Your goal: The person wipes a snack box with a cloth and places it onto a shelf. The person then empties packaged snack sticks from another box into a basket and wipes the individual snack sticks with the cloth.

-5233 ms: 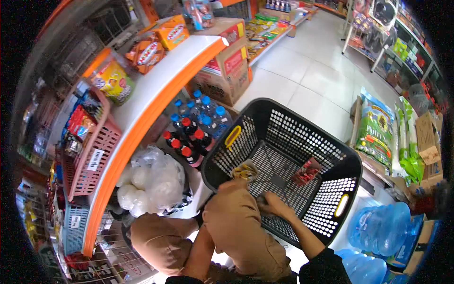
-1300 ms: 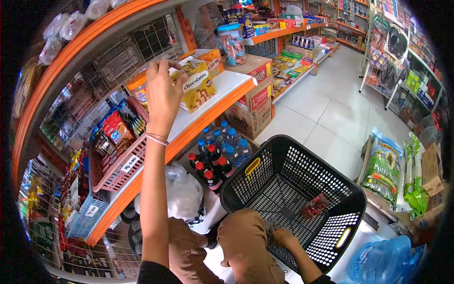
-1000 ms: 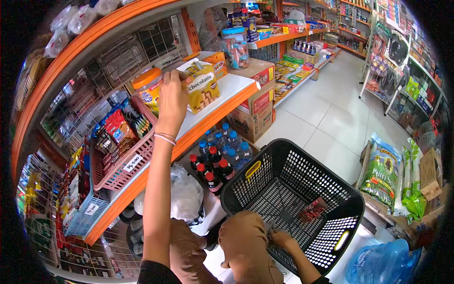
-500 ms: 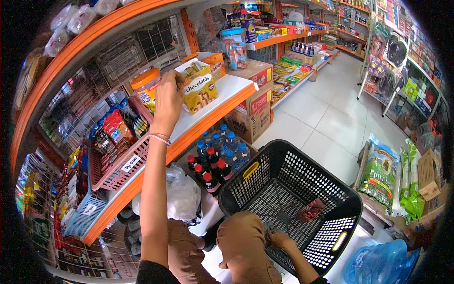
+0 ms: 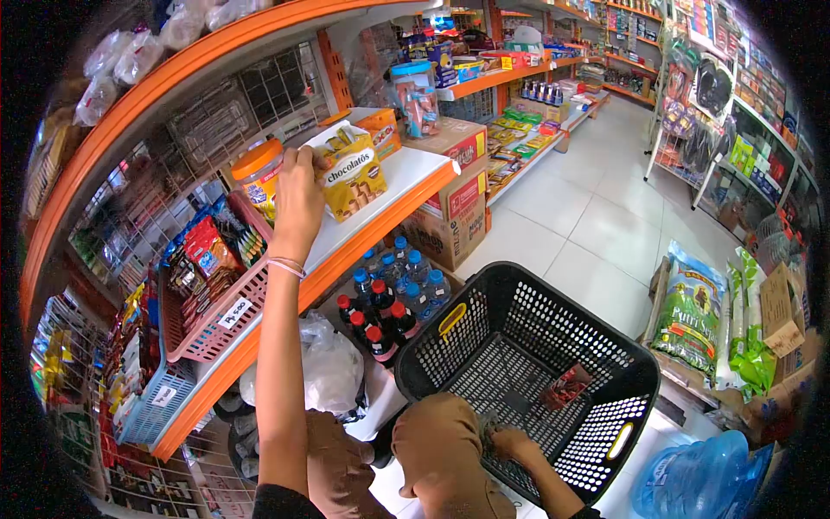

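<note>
My left hand reaches to the shelf, its fingers bent around the left edge of an open yellow Chocolatos box. Wrapped sticks show in the box's top, and the box stands on the white shelf. Just left of the hand is a jar with an orange lid. Down by my right knee, my right hand is at the near side of a black plastic basket. Its fingers are curled and partly hidden, with something greyish at them that I cannot make out. One small red packet lies in the basket.
A pink basket of sachets sits on the shelf at left. Below stand dark bottles with red caps and blue-capped water bottles. Cardboard boxes are stacked beyond. At right are a green sack and a blue water jug.
The whole view has shifted slightly. My left hand stays at the Chocolatos box, and my right hand stays by the basket. No object has visibly moved.
</note>
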`<state>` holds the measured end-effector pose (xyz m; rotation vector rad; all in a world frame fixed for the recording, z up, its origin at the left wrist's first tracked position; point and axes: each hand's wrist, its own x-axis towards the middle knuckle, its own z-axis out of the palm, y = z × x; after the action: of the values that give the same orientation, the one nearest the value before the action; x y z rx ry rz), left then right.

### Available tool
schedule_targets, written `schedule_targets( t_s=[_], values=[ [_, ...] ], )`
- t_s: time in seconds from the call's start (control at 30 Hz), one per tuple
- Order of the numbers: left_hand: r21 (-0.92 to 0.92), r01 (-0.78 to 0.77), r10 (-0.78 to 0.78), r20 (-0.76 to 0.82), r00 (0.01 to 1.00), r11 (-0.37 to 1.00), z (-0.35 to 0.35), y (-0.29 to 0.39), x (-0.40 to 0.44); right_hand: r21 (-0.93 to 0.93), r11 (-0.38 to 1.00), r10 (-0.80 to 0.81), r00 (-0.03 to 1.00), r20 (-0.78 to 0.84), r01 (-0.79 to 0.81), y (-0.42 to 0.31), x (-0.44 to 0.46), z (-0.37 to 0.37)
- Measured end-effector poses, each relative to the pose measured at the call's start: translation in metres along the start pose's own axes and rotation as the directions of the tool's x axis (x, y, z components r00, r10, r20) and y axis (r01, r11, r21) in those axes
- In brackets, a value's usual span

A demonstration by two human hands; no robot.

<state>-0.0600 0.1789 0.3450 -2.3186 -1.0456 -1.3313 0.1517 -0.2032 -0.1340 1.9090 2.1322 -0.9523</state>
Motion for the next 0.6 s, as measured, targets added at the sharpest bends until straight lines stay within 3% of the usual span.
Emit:
schedule_targets(
  t_s=[0.13, 0.23, 0.3, 0.37, 0.4, 0.47, 0.53, 0.57, 0.6],
  values=[
    [0.097, -0.003, 0.001, 0.023, 1.000, 0.995, -0.009, 0.012, 0.000, -0.041, 0.996, 0.077, 0.996, 0.036, -0.075, -0.013, -0.004, -0.015],
    [0.105, -0.033, 0.031, 0.024, 0.999, 0.994, -0.024, 0.037, 0.002, -0.046, 0.999, -0.009, 0.999, -0.046, 0.007, 0.015, 0.011, 0.030],
    [0.051, -0.055, 0.053, 0.032, 0.998, 0.997, -0.034, 0.062, 0.006, 0.012, 0.998, 0.068, 0.997, -0.021, -0.068, 0.002, 0.007, 0.016],
    [-0.004, -0.202, 0.202, 0.026, 0.979, 0.979, -0.033, 0.091, 0.001, 0.152, 0.984, 0.101, 0.995, -0.020, -0.097, -0.005, 0.002, 0.000],
    [-0.003, -0.205, 0.205, 0.064, 0.977, 0.979, -0.028, 0.111, -0.009, 0.262, 0.961, 0.099, 0.994, -0.033, -0.087, -0.003, 0.001, 0.004],
    [-0.133, -0.299, 0.321, 0.205, 0.925, 0.945, -0.016, 0.150, -0.041, 0.258, 0.945, 0.215, 0.976, -0.034, -0.199, 0.012, 0.026, 0.036],
    [-0.309, -0.299, 0.399, 0.344, 0.850, 0.903, -0.007, 0.181, -0.088, 0.195, 0.976, 0.135, 0.976, -0.170, -0.101, 0.007, 0.003, 0.010],
    [-0.400, -0.252, 0.419, 0.414, 0.808, 0.881, -0.001, 0.189, -0.114, 0.202, 0.966, 0.196, 0.967, -0.163, -0.162, 0.002, -0.008, -0.009],
    [-0.397, -0.303, 0.478, 0.486, 0.732, 0.867, 0.011, 0.189, -0.143, 0.200, 0.960, 0.230, 0.958, -0.168, -0.196, 0.004, -0.012, -0.012]
  ],
)
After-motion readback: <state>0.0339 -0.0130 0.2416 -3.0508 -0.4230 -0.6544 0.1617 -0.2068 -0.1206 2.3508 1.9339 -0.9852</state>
